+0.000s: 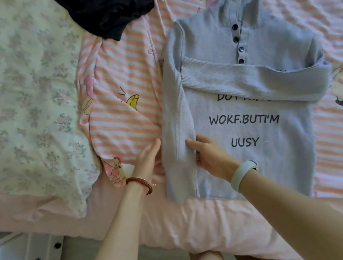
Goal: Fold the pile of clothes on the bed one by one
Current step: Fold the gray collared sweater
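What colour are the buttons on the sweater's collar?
Dark, navy or black, on the light grey sweater; the buttons show best in the head view.
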A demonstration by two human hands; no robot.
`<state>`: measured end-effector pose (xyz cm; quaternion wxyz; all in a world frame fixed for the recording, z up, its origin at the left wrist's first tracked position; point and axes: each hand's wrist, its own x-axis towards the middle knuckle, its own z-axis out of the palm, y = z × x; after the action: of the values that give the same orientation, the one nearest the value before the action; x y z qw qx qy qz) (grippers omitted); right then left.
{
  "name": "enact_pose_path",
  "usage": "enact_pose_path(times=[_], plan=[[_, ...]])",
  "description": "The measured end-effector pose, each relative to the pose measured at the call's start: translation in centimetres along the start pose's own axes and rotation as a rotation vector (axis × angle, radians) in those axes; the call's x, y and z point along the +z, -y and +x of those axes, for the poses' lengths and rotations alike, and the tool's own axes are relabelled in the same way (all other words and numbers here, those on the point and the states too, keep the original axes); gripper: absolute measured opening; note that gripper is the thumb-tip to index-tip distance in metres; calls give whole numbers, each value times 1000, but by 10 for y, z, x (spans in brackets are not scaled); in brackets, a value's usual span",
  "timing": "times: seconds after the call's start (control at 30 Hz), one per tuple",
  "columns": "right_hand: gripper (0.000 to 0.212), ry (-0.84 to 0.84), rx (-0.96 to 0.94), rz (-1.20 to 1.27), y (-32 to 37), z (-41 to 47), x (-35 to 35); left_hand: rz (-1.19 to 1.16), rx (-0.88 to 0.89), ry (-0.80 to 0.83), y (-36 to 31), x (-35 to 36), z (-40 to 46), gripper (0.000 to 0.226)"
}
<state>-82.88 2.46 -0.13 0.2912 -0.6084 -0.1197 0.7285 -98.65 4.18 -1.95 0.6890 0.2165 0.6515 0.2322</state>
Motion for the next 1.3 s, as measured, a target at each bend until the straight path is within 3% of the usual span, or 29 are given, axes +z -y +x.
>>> enact_pose_path(times=[0.07,0.13,0.2,0.3,0.33,0.37,0.4,0.47,0.53,0.6,0.63,0.7,0.77,0.83,0.9,0.97,1.1,1.2,1.3], plan=[[12,23,4,-87,-9,-4,2,-103,-78,87,-7,4,1,27],[11,-3,1,-129,-16,-8,4,-48,-84,114,-12,7,2,23],[7,-77,-34,-158,-21,-10,1,266,22,-50,-19,4,4,10],[12,-187,-161,-260,-23,-13,-10,684,285,-485,-39,-16,-1,20],[14,-197,-201,-280,-22,-13,-12,740,318,-547,-46,-23,-5,24],[14,-191,-228,-290,-21,-14,-13,784,339,-527,-49,-29,-8,25],[13,-171,-245,-286,-19,-15,-13,831,351,-407,-49,-31,-14,27],[15,-130,-240,-211,-16,-18,-13,849,340,59,-38,-24,-32,47],[21,-110,-182,-66,-13,-20,-17,798,210,467,-20,-8,-50,65],[29,-97,-125,3,-12,-19,-26,793,123,621,-6,6,-58,42],[31,-94,-99,-24,-12,-18,-29,749,130,575,-2,10,-57,31],[28,-129,-55,-112,-14,-13,-29,674,181,289,-2,16,-50,18],[20,-174,-56,-236,-14,-6,-25,703,237,14,-6,14,-36,13],[5,-207,-76,-406,-14,0,-22,759,256,-108,-12,12,-24,16],[19,-216,-97,-532,-12,2,-20,797,298,-133,-25,14,-13,23],[17,-197,-177,-555,-8,-6,-21,866,422,-146,-43,24,-6,35],[13,-234,-413,-469,7,-45,-50,1230,799,35,-73,62,5,65],[21,-287,-496,-444,21,-71,-91,1506,855,167,-88,105,13,65],[11,-339,-404,-537,28,-80,-135,1730,857,263,-99,149,31,58]])
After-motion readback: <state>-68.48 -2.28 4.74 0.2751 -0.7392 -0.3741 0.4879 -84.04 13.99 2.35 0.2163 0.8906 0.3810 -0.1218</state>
